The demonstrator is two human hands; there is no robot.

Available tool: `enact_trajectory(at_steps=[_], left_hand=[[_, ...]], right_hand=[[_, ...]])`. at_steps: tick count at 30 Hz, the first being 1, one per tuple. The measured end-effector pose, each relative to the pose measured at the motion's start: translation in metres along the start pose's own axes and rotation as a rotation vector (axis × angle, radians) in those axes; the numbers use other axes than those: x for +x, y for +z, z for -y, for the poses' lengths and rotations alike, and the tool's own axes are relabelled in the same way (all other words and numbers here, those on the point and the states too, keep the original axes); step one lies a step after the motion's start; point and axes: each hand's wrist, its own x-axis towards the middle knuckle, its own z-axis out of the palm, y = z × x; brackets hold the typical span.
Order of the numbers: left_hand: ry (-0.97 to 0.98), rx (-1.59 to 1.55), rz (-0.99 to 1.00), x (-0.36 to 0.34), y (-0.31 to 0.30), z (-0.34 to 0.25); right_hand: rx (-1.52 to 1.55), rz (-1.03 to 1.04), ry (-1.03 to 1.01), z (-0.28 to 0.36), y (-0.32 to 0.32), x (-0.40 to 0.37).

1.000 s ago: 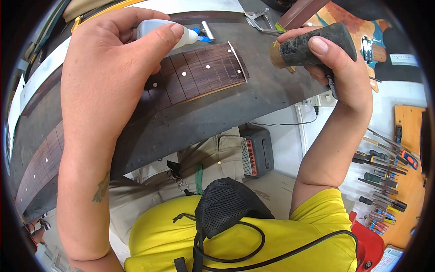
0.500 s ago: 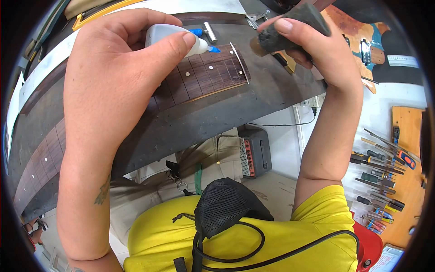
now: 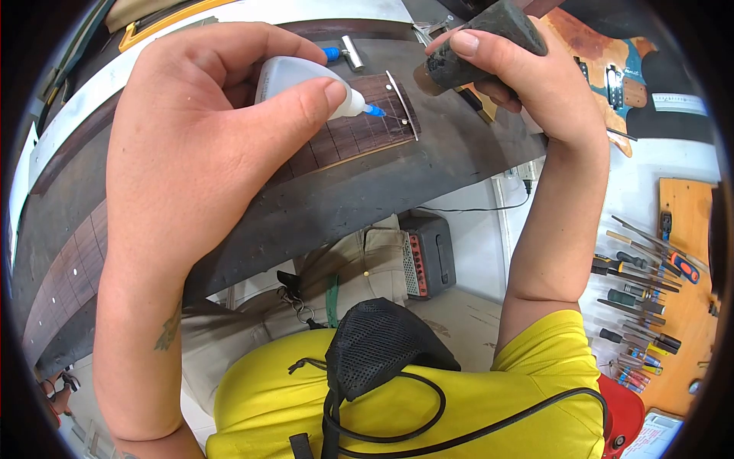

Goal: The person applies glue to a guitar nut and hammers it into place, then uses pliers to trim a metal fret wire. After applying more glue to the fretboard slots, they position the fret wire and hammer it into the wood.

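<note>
My left hand (image 3: 199, 130) grips a translucent squeeze bottle (image 3: 294, 76) with a blue nozzle, tilted down to the right. The nozzle tip is just over a dark wooden fretboard (image 3: 344, 141) with pale dot inlays; whether it touches cannot be told. Across the fretboard's right end lies a thin pale fret wire (image 3: 401, 99), its ends sticking out past the edges. My right hand (image 3: 508, 69) is closed around a dark, tapered, cylinder-like tool (image 3: 489, 50) with a brownish end, held above the bench to the right of the fretboard.
Behind the bottle lies a small blue-handled hammer (image 3: 352, 53) on the dark bench mat (image 3: 367, 187). Another fretboard (image 3: 65, 283) curves along the left. A guitar body (image 3: 604, 61) rests at the far right. Screwdrivers and files hang on a wooden tool board (image 3: 684, 306). An amplifier (image 3: 428, 256) stands below the bench.
My left hand has brought the bottle right and down, so its nozzle is nearer the fretboard's right end. My right hand has shifted slightly left with the dark tool.
</note>
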Motion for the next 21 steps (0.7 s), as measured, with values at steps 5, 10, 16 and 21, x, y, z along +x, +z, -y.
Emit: enact_trajectory(at_steps=[5, 10, 16, 21], left_hand=[[0.007, -0.016, 0.029, -0.001, 0.000, -0.001], [-0.017, -0.071, 0.050, -0.002, 0.001, -0.001], [0.002, -0.061, 0.038, -0.002, 0.002, 0.000], [-0.041, -0.030, 0.018, 0.000, 0.002, -0.002]], right_hand=[[-0.071, 0.018, -0.040, -0.027, -0.006, 0.002], [-0.127, 0.032, -0.100, -0.036, -0.006, 0.002], [-0.129, 0.029, -0.090, -0.034, -0.005, 0.002], [-0.127, 0.049, -0.114, -0.036, -0.006, 0.006]])
